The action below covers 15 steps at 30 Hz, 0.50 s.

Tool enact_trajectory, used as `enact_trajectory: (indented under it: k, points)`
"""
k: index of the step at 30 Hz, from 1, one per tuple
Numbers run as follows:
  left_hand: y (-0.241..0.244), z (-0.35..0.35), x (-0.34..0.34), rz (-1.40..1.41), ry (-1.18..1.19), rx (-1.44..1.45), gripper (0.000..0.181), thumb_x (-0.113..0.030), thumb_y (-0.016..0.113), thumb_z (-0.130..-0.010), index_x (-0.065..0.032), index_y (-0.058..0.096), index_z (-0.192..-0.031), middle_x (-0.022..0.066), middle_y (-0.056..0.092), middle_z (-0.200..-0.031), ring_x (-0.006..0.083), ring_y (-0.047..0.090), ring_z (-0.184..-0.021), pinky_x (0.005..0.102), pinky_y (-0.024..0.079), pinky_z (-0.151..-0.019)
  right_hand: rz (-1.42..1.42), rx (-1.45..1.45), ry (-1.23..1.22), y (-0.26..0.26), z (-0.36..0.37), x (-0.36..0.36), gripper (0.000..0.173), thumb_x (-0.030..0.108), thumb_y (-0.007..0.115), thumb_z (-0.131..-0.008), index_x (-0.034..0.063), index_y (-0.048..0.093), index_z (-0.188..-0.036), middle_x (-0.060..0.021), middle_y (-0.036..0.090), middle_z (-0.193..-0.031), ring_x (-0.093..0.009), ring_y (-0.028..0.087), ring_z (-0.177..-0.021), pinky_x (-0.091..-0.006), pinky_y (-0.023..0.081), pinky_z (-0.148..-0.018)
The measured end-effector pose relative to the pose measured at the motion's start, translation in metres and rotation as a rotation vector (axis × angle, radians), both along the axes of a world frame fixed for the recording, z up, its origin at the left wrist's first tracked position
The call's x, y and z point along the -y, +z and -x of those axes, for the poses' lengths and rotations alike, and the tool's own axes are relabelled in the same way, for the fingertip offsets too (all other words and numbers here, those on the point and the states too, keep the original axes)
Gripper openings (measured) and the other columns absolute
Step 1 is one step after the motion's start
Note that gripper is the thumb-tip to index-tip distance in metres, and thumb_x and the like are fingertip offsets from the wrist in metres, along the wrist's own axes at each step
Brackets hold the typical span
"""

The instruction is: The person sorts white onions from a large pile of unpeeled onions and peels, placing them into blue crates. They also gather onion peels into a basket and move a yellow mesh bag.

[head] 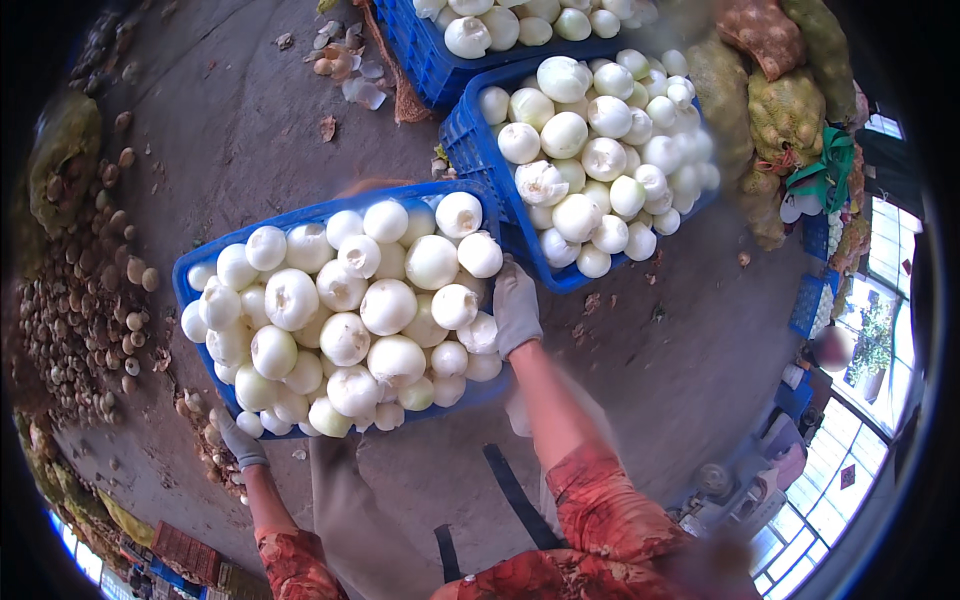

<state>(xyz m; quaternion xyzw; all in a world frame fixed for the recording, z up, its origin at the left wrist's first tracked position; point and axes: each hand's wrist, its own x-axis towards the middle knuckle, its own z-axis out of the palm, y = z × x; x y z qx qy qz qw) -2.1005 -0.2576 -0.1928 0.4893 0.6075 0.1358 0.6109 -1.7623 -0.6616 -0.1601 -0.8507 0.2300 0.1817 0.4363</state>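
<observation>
A blue plastic crate [247, 234] heaped with peeled white onions [388, 307] lies between my two hands, slightly tilted in the picture. My left hand [238, 441], in a pale work glove, grips the crate's lower left corner; its fingers are partly hidden by the crate. At the right end, my right hand [516, 309], gloved too, holds the rim, with its thumb near an onion. Just beyond that end stands a second blue crate [480, 161] full of peeled onions. Part of a third blue crate [420, 56] with onions shows at the top.
Unpeeled onions [82, 322] are heaped on the floor at the left, near a mesh sack [64, 165]. Filled mesh sacks [786, 112] are piled at the upper right. Onion skins [352, 67] litter the concrete floor [225, 127]. A person [829, 349] is far off at the right.
</observation>
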Motion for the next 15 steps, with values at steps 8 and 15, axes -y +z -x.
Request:
enact_trajectory:
  k: [8,15]
  points:
    - [0.004,0.0,0.037,0.019,0.089,0.096,0.046,-0.039,0.043,-0.093,-0.0022,0.05,-0.121,0.0059,0.058,-0.111,0.0171,0.057,-0.096,0.03,0.046,-0.085,0.086,-0.062,0.16,-0.004,-0.011,0.011,0.039,0.027,0.039,-0.095,-0.0059,0.057,-0.105,-0.0218,0.062,-0.097,-0.032,0.06,-0.088,-0.0352,0.045,-0.076]
    - [0.008,-0.007,0.04,-0.054,0.145,0.048,0.034,-0.033,0.045,-0.094,-0.0016,0.053,-0.102,0.0046,0.057,-0.094,0.0132,0.054,-0.084,0.0293,0.046,-0.075,0.068,0.129,0.459,-0.034,-0.003,0.03,0.039,0.028,0.037,-0.096,-0.0049,0.057,-0.103,-0.0206,0.063,-0.091,-0.028,0.059,-0.081,-0.0354,0.045,-0.073]
